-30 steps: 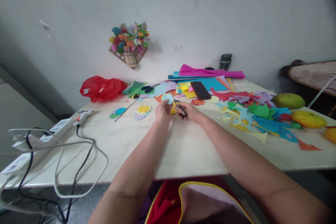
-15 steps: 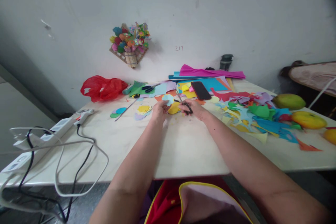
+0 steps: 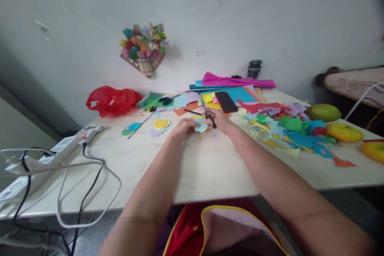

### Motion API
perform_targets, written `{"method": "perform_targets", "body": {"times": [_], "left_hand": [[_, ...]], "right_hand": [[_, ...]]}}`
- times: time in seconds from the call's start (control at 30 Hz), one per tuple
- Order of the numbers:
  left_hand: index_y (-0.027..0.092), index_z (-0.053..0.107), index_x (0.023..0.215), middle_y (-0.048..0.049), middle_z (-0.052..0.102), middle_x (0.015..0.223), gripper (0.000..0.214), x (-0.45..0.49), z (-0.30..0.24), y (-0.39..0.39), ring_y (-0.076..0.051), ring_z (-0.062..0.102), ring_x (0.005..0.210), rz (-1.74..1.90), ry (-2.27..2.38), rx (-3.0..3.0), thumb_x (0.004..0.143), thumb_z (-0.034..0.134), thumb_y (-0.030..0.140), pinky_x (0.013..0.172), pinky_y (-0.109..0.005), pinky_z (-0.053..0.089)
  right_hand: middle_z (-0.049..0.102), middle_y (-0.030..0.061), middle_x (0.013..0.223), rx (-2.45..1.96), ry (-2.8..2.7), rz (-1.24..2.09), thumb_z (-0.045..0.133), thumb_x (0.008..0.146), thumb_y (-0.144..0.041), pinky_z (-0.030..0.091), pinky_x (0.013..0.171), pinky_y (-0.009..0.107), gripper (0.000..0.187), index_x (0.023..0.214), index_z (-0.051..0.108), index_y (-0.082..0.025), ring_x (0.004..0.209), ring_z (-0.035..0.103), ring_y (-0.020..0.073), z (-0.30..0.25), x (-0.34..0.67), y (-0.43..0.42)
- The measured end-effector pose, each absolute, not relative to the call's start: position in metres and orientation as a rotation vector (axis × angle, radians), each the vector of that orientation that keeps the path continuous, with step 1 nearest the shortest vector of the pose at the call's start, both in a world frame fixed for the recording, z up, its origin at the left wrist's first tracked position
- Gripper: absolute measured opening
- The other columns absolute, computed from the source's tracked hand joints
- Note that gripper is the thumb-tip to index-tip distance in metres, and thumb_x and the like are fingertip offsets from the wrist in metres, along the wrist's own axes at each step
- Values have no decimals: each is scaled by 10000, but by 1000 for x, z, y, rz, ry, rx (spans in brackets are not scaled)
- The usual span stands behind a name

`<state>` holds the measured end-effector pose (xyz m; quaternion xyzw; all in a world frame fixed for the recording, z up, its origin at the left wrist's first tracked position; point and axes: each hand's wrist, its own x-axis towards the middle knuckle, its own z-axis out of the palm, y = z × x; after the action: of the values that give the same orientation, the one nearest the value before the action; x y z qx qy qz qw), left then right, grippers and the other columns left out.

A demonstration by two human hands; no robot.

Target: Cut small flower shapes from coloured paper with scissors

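Between finger and thumb, my left hand pinches a light blue paper piece with a rounded, wavy edge. Dark-handled scissors are in my right hand, their blades spread apart and pointing away to the left. The paper lies right beside the scissors' pivot; whether a blade touches it I cannot tell. Some yellow paper shows just behind the blue piece. To the left of my left hand sit yellow and lilac paper cutouts, stacked on the table.
A phone lies beyond my right hand. Coloured paper scraps and mangoes are on the right. Second scissors and a red plastic bag lie at the back left. A power strip with loose cables runs along the left edge.
The scissors' blades have spread wider and swung beside the blue paper. My left hand has turned the blue paper and brought it lower, over the yellow one. The view has shifted slightly right.
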<state>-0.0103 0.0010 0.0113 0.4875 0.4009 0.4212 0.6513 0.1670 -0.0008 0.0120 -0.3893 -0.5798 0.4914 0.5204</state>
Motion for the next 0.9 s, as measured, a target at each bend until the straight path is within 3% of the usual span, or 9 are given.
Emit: {"method": "perform_targets", "body": {"times": [0.3, 0.57, 0.7, 0.9], "left_hand": [[141, 639, 596, -45, 671, 635, 153, -7, 11, 3, -166, 628, 616, 1100, 945, 1066, 508, 763, 127, 637, -289, 517], [143, 600, 604, -50, 659, 641, 180, -9, 4, 10, -179, 640, 618, 1244, 869, 965, 547, 769, 116, 662, -319, 526], [132, 636, 680, -50, 682, 708, 156, -13, 6, 14, -160, 655, 666, 1412, 836, 824, 569, 742, 104, 674, -287, 532], [162, 617, 688, -20, 669, 690, 142, -21, 13, 17, -121, 628, 623, 1602, 831, 593, 600, 685, 75, 664, -252, 549]], "right_hand": [[566, -65, 588, -964, -1311, 1164, 796, 459, -281, 427, 582, 257, 465, 860, 584, -180, 561, 517, 107, 11, 162, 0], [556, -67, 563, -1012, -1278, 1133, 832, 494, -337, 351, 452, 208, 481, 855, 554, -184, 493, 535, 104, 14, 157, -4], [595, -41, 563, -1147, -1365, 1171, 845, 564, -345, 259, 366, 175, 464, 894, 567, -177, 456, 557, 107, 20, 160, -11], [595, -19, 523, -1225, -1594, 1232, 816, 680, -342, 267, 331, 165, 321, 788, 584, -148, 385, 515, 75, 25, 165, -18]]}}
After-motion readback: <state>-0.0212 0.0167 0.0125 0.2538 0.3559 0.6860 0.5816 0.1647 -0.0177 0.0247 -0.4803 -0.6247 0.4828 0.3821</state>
